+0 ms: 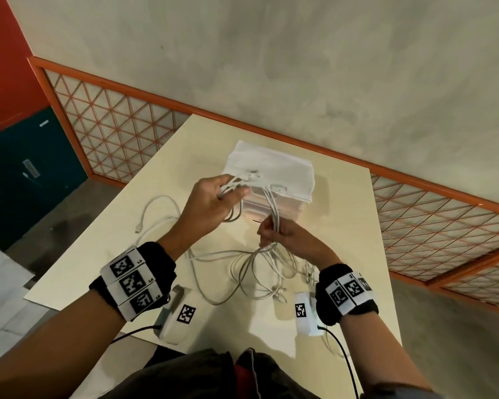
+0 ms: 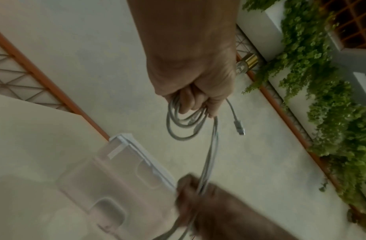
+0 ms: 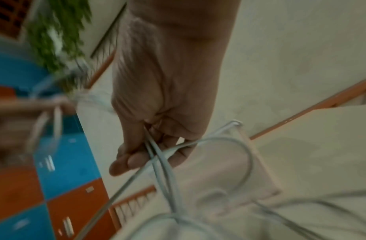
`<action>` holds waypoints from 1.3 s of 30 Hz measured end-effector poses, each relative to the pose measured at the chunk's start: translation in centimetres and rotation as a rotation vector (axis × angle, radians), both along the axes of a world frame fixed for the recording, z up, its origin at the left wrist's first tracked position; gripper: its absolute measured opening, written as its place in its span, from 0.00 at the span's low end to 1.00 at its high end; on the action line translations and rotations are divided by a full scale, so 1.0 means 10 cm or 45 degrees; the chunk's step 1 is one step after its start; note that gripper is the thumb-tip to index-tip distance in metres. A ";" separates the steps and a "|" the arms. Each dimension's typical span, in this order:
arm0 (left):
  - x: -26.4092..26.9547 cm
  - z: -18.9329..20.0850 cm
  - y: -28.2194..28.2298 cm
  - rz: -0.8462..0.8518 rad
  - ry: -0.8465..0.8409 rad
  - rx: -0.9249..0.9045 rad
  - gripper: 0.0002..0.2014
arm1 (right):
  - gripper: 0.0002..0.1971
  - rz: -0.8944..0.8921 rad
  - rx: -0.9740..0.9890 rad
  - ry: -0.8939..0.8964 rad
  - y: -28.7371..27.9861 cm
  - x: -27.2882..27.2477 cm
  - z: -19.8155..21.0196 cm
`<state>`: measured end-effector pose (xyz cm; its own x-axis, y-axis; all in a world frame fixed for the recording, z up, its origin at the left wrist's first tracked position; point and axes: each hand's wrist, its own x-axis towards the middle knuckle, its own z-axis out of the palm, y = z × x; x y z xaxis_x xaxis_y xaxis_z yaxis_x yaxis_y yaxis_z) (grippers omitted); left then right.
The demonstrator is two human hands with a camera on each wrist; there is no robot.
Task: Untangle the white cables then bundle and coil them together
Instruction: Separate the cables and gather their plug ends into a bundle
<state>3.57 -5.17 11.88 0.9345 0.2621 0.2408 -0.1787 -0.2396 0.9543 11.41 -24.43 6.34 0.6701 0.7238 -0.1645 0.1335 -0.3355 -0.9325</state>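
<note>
Several white cables [image 1: 260, 263] lie in a tangle on the cream table [image 1: 343, 226]. My left hand [image 1: 211, 203] is raised above the table and grips a small coil of white cable loops [image 2: 186, 125], with one plug end [image 2: 240, 129] dangling free. A bunch of strands [image 1: 274, 211] runs down from that coil to my right hand [image 1: 280, 234], which holds them in curled fingers [image 3: 124, 162]. Below the right hand the strands [image 3: 167, 178] drop into the tangle. One loose cable [image 1: 156, 208] with a plug lies on the table at the left.
A clear plastic box with a white lid [image 1: 274, 174] stands on the table behind my hands. An orange lattice railing [image 1: 121, 125] borders the table's far and right sides. Blue and orange lockers [image 3: 60, 162] stand at the left. Green plants [image 2: 332, 97] hang on a wall.
</note>
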 end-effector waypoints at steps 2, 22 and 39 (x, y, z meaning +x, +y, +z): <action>0.03 0.06 0.03 0.067 -0.045 -0.081 0.06 | 0.04 0.002 -0.040 0.030 -0.05 0.02 -0.16; 0.13 -0.48 0.34 0.476 0.214 -0.333 0.18 | 0.19 -0.179 -0.241 -0.226 -0.21 0.05 0.13; 0.18 -0.36 0.08 -0.058 0.089 0.259 0.13 | 0.03 -0.255 0.067 -0.315 -0.14 -0.02 0.11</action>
<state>5.36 -4.39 8.33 0.9605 0.1715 0.2189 -0.1293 -0.4216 0.8975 11.17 -25.79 7.41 0.8152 0.5765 0.0553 0.2944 -0.3302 -0.8968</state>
